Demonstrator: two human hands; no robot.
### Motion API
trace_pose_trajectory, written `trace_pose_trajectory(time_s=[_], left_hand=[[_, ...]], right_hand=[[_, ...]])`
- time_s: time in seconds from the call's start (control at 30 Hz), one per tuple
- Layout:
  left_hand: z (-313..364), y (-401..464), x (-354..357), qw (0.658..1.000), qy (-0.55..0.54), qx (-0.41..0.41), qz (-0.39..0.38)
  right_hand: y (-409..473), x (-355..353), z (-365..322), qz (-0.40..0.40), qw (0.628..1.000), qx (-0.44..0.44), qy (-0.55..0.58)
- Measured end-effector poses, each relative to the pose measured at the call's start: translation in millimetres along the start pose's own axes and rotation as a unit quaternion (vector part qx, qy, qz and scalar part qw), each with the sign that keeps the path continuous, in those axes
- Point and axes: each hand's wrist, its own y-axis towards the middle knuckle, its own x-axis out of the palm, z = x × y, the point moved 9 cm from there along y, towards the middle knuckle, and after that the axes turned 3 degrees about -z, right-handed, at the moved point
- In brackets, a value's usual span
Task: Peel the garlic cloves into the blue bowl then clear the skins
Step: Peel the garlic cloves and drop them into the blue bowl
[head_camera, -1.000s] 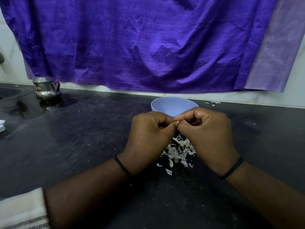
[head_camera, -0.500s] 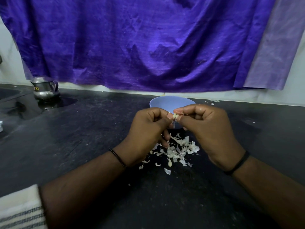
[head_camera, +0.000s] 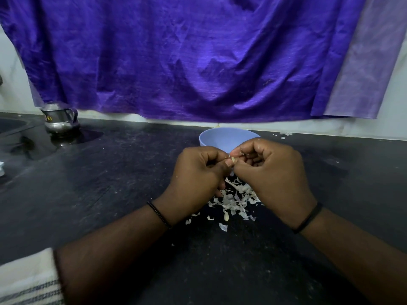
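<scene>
Both hands met just before the blue bowl [head_camera: 228, 137], the left hand [head_camera: 198, 172] and right hand [head_camera: 271, 172] each pinching one small garlic clove [head_camera: 234, 160] between fingertips. It looked light, firm and slippery; its papery skin likely tore best from the tip. Skins [head_camera: 233, 199] littered the counter [head_camera: 110, 194] below.

A dark stone countertop [head_camera: 110, 194] is carrying a blue bowl [head_camera: 211, 137] near the wall, a heap of garlic skins [head_camera: 233, 199] before it, and a steel jug [head_camera: 58, 117] sitting far left.
</scene>
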Motion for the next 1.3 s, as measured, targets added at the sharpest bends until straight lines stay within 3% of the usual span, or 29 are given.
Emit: trace_pose_trajectory(time_s=[0.3, 0.5, 0.83, 1.1, 1.3], left_hand=[[-6.6, 5.1, 6.5, 0.998, -0.035, -0.038, -0.04], [-0.3, 4.3, -1.8, 1.0, -0.003, -0.012, 0.02], [8.6, 0.2, -0.8, 1.0, 0.011, 0.017, 0.01], [6.0, -0.2, -9.9, 0.998, 0.04, -0.005, 0.048], [18.8, -2.0, -10.7, 0.991, 0.11, 0.044, 0.061]], right_hand=[[2.1, -0.4, 0.1, 0.003, 1.0, -0.005, -0.007], [3.1, -4.2, 0.6, 0.014, 1.0, 0.008, 0.012], [2.8, -8.5, 0.2, 0.017, 1.0, -0.01, 0.003], [2.6, 0.3, -0.5, -0.039, 0.999, -0.018, 0.012], [5.3, 2.1, 7.4, -0.056, 0.998, -0.002, 0.038]])
